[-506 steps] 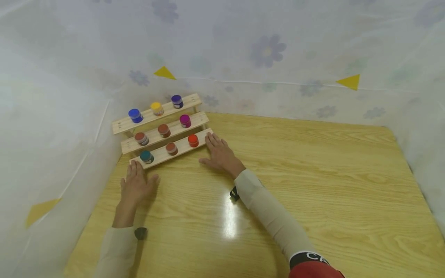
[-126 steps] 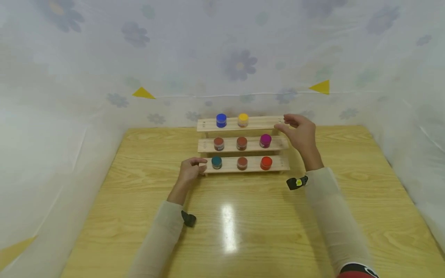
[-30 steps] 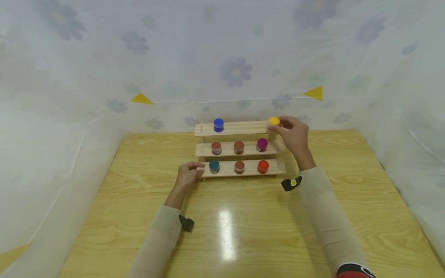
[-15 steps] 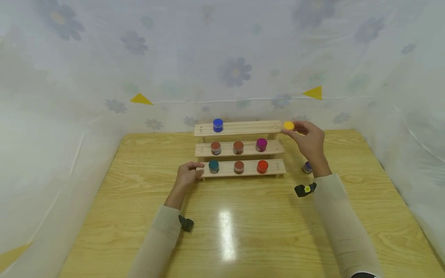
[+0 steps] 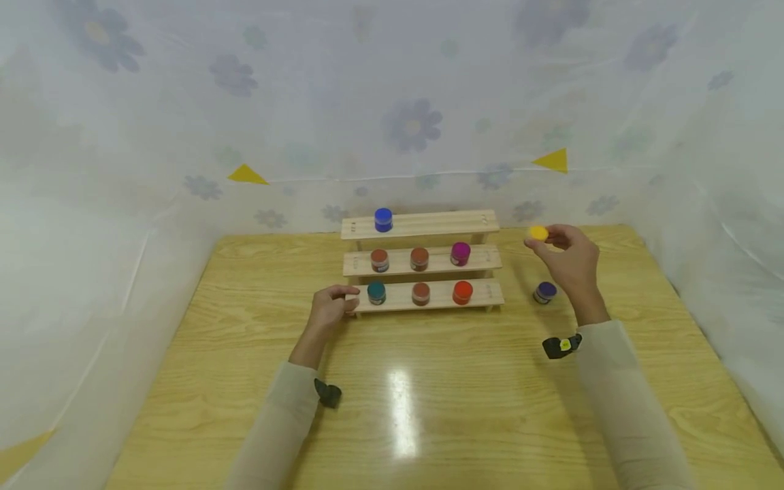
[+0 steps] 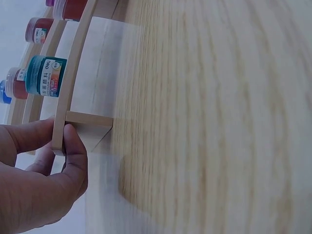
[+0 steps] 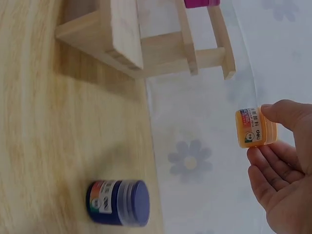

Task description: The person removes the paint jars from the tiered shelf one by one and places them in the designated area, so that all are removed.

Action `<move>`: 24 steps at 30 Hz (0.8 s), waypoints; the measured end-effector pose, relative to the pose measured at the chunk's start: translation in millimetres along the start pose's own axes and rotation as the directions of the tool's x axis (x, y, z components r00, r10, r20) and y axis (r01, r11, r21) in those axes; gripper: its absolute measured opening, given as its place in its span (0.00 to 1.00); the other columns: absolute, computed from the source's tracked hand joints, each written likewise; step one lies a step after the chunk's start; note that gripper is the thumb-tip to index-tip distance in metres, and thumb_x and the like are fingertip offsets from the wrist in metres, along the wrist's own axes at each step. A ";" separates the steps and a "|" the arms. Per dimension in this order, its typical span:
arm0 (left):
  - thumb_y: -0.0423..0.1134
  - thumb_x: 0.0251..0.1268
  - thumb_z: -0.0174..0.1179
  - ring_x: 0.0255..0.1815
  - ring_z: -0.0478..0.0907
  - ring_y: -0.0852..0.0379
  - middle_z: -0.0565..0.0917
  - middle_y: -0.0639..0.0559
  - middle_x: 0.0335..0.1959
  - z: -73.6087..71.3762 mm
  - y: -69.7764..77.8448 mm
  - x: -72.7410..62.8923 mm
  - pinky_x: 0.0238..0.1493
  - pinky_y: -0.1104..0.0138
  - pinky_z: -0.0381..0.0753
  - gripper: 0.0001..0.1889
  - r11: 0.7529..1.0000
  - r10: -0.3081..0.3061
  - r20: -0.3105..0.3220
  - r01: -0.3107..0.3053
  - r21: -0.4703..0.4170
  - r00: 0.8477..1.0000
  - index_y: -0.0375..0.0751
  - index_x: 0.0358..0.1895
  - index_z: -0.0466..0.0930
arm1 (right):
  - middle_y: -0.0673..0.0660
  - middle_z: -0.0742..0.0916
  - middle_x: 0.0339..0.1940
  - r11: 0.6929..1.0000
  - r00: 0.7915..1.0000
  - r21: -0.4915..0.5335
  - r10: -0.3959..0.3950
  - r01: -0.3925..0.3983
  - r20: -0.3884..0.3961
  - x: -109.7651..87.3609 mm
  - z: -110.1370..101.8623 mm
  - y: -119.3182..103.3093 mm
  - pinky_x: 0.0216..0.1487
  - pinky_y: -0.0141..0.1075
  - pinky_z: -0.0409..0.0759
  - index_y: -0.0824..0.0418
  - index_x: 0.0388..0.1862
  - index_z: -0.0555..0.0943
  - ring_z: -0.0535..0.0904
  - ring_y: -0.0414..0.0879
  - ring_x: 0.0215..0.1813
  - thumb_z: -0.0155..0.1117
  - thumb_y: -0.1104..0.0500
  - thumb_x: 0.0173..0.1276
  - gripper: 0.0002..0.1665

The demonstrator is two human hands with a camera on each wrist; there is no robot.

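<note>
now our right hand point(image 5: 574, 264) pinches a yellow jar point(image 5: 538, 233) between thumb point(image 7: 284, 113) and fingers point(image 7: 267, 169), aloft right of the wooden rack point(image 5: 437, 223) and beyond a dark blue jar point(image 5: 544, 293) on the table point(image 5: 361, 367); our left hand point(image 5: 328, 307) grips the left end of the lowest shelf point(image 5: 442, 295).

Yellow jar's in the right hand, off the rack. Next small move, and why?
I'd probably lower the yellow jar onto the table next to the dark blue jar. The right hand pinches it in the air beyond the rack, bare table shows near the dark blue jar, and the left hand grips the bottom shelf.
</note>
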State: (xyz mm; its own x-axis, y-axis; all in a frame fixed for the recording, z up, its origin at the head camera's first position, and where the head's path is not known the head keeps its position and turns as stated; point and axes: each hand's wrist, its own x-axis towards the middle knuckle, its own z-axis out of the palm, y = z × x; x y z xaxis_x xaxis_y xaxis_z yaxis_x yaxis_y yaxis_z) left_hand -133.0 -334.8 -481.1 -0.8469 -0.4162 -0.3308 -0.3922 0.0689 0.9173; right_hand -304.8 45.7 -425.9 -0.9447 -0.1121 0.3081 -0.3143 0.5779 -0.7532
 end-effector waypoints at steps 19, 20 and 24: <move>0.29 0.61 0.59 0.41 0.68 0.54 0.73 0.45 0.53 1.4 5.2 -4.8 0.36 0.70 0.73 0.12 1.000 0.002 -0.003 -0.002 -0.006 1.000 0.34 0.48 0.81 | 0.62 0.80 0.51 0.996 0.998 -0.057 0.064 -0.062 0.023 -17.0 -21.6 33.2 0.54 0.36 0.75 0.67 0.57 0.75 0.65 0.19 0.37 0.66 0.44 0.61 0.34; 0.29 0.61 0.59 0.40 0.69 0.54 0.73 0.46 0.51 1.8 5.4 -5.1 0.36 0.70 0.73 0.12 1.000 0.000 -0.005 0.000 -0.008 1.000 0.34 0.48 0.82 | 0.62 0.80 0.51 0.996 0.997 -0.066 0.068 -0.066 0.026 -18.4 -22.7 35.5 0.54 0.36 0.75 0.67 0.57 0.75 0.65 0.19 0.37 0.65 0.44 0.61 0.34; 0.29 0.61 0.59 0.36 0.69 0.56 0.73 0.46 0.47 1.6 5.3 -5.8 0.36 0.69 0.73 0.12 1.000 -0.002 -0.008 0.001 -0.008 1.000 0.34 0.48 0.82 | 0.63 0.80 0.51 0.994 0.996 -0.082 0.080 -0.077 0.040 -23.0 -25.8 44.9 0.55 0.41 0.76 0.68 0.57 0.75 0.65 0.20 0.37 0.64 0.44 0.62 0.34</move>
State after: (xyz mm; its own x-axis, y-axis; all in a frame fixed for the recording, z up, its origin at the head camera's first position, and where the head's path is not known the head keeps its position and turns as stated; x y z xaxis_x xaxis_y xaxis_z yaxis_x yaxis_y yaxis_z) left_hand -130.8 -330.5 -474.7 -0.8433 -0.4239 -0.3303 -0.3905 0.0611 0.9186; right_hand -294.8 95.0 -451.8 -0.9698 -0.0977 0.2234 -0.2322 0.6492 -0.7243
